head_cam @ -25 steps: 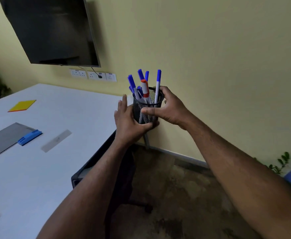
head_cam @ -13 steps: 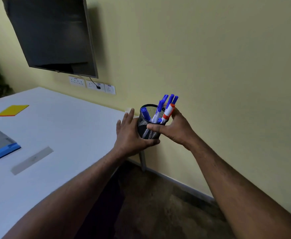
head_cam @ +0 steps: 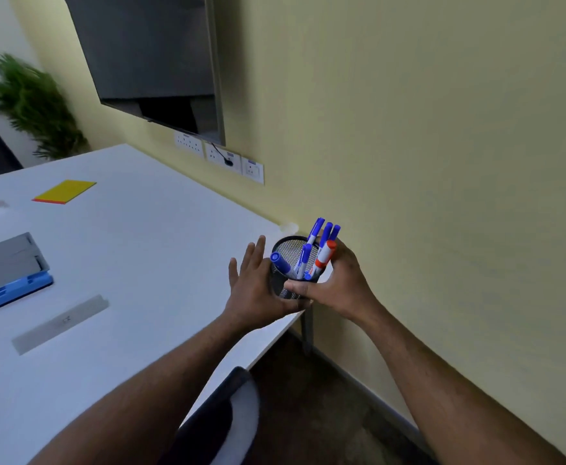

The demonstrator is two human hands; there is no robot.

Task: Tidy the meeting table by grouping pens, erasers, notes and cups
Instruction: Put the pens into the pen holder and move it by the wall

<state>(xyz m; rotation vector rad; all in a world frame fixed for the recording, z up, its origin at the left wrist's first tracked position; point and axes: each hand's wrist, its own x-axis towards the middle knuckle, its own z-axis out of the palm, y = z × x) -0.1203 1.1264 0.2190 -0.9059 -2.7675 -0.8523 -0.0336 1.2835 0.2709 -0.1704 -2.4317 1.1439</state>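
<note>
A black mesh pen cup (head_cam: 278, 286) holds several blue-capped pens (head_cam: 315, 229) and one red-capped marker (head_cam: 325, 256). It is above the near right corner of the white meeting table (head_cam: 147, 250); whether its base touches the tabletop is hidden. My right hand (head_cam: 340, 283) grips the cup, thumb across its front and fingers curled behind the rim. My left hand (head_cam: 253, 290) lies flat against the cup's left side with fingers straight and spread, thumb reaching under the base. Yellow notes (head_cam: 65, 191) and a blue eraser (head_cam: 20, 290) lie further left.
A grey pad (head_cam: 3, 260) lies beside the eraser and a clear ruler (head_cam: 60, 323) nearer me. A dark chair back (head_cam: 221, 417) stands at the table's near edge. The yellow wall (head_cam: 442, 162) carries a screen (head_cam: 147, 55) and sockets (head_cam: 222, 155). A plant (head_cam: 30, 102) is far left.
Both hands have carried the cup down and left from beside the table to over its right corner. The pens now lean to the right. My left fingers have spread.
</note>
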